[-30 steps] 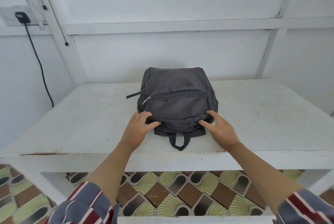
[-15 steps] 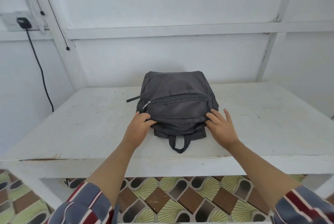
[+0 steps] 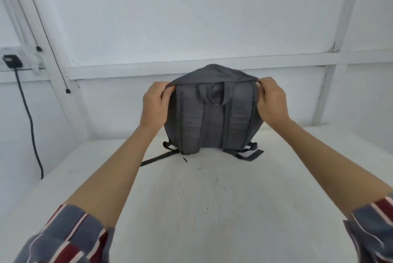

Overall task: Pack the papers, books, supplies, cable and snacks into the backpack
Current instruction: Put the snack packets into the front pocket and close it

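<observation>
Dark grey fabric backpack (image 3: pixel 212 131), upright on its base toward the far side of the white table (image 3: pixel 202 199), back panel facing the camera. Two padded shoulder straps (image 3: pixel 191 122) down the back, a short carry loop (image 3: pixel 214 97) between them at the top. Webbing tails (image 3: pixel 157 157) lying on the tabletop at both lower corners. Gripped and stretched taut at both upper corners. Slightly blurred.

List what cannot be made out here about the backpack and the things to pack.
Head view: the backpack shows its strap side; its own body hides the zips and whether it is open.
Fingertips of the left hand and right hand are tucked behind the bag's top corners.
Papers, books, supplies, snacks: none in view; the frame cuts off the table's sides.
</observation>
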